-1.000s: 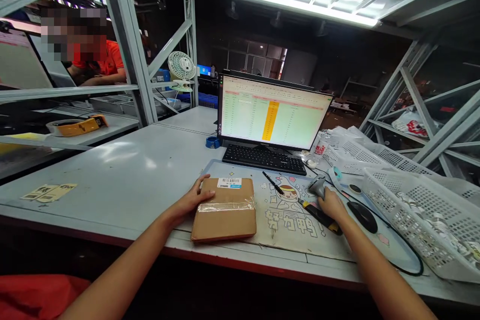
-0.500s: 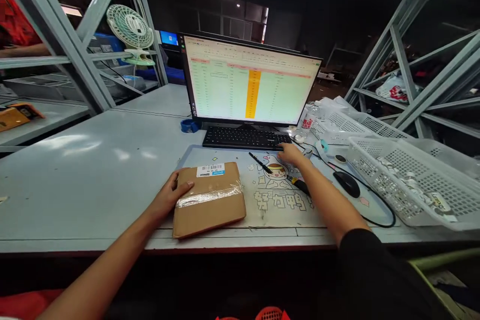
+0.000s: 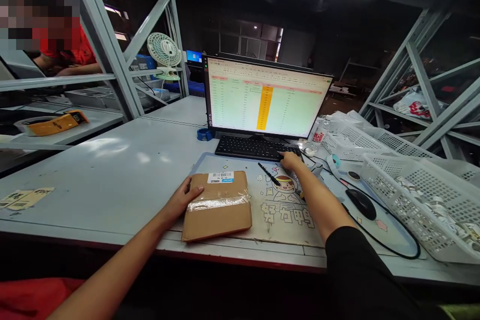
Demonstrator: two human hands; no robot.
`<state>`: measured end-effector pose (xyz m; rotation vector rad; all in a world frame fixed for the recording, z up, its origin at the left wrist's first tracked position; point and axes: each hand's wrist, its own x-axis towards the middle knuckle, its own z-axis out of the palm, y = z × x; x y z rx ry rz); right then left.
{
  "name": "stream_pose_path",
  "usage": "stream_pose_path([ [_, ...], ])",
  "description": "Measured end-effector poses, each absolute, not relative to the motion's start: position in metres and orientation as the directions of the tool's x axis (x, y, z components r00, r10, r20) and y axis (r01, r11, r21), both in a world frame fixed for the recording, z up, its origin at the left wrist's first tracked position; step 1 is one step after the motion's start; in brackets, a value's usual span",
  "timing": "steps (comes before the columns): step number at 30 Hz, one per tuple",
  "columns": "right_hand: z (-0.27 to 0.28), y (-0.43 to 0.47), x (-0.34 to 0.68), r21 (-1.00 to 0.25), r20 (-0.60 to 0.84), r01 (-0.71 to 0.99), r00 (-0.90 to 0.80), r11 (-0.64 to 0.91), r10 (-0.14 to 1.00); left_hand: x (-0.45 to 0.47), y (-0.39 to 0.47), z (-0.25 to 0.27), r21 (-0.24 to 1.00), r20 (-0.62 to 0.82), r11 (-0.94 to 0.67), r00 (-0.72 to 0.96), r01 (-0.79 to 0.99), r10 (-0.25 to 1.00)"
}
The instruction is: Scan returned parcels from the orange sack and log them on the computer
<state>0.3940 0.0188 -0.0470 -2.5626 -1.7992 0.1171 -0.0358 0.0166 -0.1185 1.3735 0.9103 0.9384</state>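
Head view: parcel [image 3: 217, 217] sits lower centre of frame, flat on the mat [image 3: 275, 235] near the tabletop [image 3: 112, 175] front edge, slightly skewed. Barcode label [image 3: 221, 177] face up at its far end, clear tape [image 3: 218, 203] across the middle. I've got the left hand [image 3: 183, 197] in a loose grip on its left side: thumb on top, fingers at the edge. Right hand [image 3: 291, 160], right of centre, is partly open, index finger stretched to the keyboard [image 3: 251, 147]'s near right corner; nothing visible held. Can't tell if a key is down. Pen [image 3: 268, 173] lies between parcel and right forearm; mouse [image 3: 360, 203] further right. Monitor [image 3: 236, 105] upper centre shows a spreadsheet.

I read the step as keyboard entry, parcel steadied. Next move calls for one clean keystroke, a screen check, parcel held steady, label uncovered.
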Motion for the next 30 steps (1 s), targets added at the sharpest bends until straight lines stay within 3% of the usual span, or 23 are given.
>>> stream_pose_path([
  [8,-0.051,-0.11,0.377,-0.023,-0.078,0.965,0.26,-0.262,0.962,-0.042,0.027,-0.108,0.986,-0.127,0.161,0.42,-0.046,0.898],
  [14,-0.106,-0.197,0.392,0.052,0.051,0.967,0.247,-0.249,0.968,-0.018,0.039,-0.076,0.999,-0.052,0.046,0.45,0.024,0.891],
  [19,-0.112,-0.182,0.395,-0.052,0.097,0.944,0.331,-0.327,0.939,0.014,0.041,-0.081,0.99,-0.046,-0.021,0.467,0.137,0.883],
  [22,-0.102,-0.171,0.39,-0.121,0.093,0.935,0.345,-0.333,0.934,0.019,0.044,-0.096,0.95,-0.025,-0.111,0.425,0.293,0.905],
  [25,-0.092,-0.162,0.371,-0.355,-0.003,0.898,0.279,-0.261,0.96,0.017,0.048,-0.104,0.883,0.057,-0.224,0.379,0.413,0.924],
  [28,-0.087,-0.149,0.344,-0.705,-0.189,0.664,0.165,-0.25,0.968,0.019,0.053,-0.105,0.861,0.118,-0.31,0.436,0.403,0.892],
  [30,-0.086,-0.138,0.328,-0.805,-0.266,0.521,0.112,-0.285,0.957,0.022,0.054,-0.106,0.87,0.116,-0.317,0.468,0.378,0.876],
])
